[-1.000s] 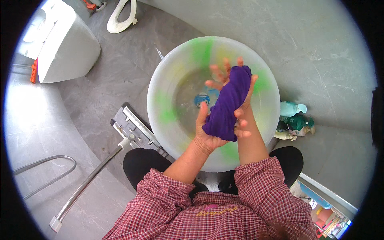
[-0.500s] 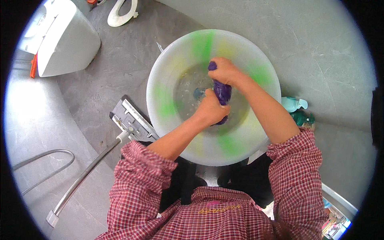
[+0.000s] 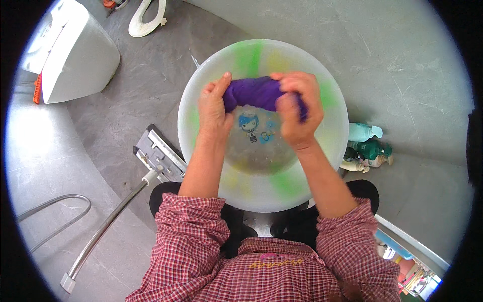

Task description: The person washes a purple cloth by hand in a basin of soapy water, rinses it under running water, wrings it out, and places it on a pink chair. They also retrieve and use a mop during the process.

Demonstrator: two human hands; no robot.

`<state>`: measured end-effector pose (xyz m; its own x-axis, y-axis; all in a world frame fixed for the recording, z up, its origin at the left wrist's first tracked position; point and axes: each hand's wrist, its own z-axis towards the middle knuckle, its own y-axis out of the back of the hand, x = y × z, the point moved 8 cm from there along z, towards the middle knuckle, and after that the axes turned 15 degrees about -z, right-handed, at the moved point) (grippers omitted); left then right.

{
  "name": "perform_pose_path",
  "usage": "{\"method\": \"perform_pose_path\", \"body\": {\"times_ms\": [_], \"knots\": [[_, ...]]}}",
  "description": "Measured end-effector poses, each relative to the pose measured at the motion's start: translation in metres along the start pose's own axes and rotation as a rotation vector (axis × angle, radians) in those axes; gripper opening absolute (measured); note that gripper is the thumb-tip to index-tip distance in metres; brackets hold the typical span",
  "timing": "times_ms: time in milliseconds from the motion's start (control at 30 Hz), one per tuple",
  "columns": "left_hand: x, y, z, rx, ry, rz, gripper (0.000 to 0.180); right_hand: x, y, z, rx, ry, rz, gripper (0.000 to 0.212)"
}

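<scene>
A purple cloth [image 3: 257, 93] is stretched sideways between my two hands, above the basin. My left hand [image 3: 215, 108] grips its left end, thumb up. Around the right end, the fingers of my right hand [image 3: 301, 108] are curled, somewhat blurred by motion. Below the cloth is a round translucent white basin [image 3: 236, 189] with green and yellow patches on its wall. Water stands in it, and a blue cartoon picture [image 3: 250, 126] shows on its bottom.
Pump bottles in pale teal [image 3: 363, 132] and green [image 3: 371, 149] stand right of the basin by the wall. A flat mop [image 3: 160, 153] with a metal pole lies at left. A white toilet [image 3: 83, 55] is far left, with a white toilet seat [image 3: 146, 20] on the floor nearby.
The cloth has gone from a tight, nearly upright twist to a looser roll lying sideways. My left hand has moved left and up; my right hand has shifted right and slightly lower.
</scene>
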<state>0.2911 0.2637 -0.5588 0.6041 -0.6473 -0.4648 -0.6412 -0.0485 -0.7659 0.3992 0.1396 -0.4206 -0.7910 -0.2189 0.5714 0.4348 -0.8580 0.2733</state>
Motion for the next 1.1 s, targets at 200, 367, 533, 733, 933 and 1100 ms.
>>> {"method": "perform_pose_path", "body": {"times_ms": [200,367,533,733,933,1100], "knots": [[-0.042,-0.119,-0.105,0.619,-1.217,1.072,0.017,-0.093,-0.047,-0.083,-0.085,-1.518,1.116,0.033],[0.015,-0.137,-0.187,1.388,-1.395,1.196,0.018,-0.064,-0.074,-0.079,0.737,-1.647,1.247,0.03],[0.06,-0.111,-0.2,1.575,-1.114,1.321,0.022,-0.044,-0.088,-0.093,1.296,-1.375,0.67,0.031],[0.131,-0.05,-0.181,1.771,-0.794,1.55,0.024,-0.051,-0.111,-0.129,1.469,-1.003,0.248,0.034],[0.206,0.012,-0.141,1.692,-0.263,1.592,0.021,-0.058,-0.134,-0.18,1.551,-0.552,-0.122,0.04],[0.226,0.064,-0.115,1.231,0.082,1.356,0.021,-0.064,-0.154,-0.213,1.566,-0.419,-0.275,0.038]]}}
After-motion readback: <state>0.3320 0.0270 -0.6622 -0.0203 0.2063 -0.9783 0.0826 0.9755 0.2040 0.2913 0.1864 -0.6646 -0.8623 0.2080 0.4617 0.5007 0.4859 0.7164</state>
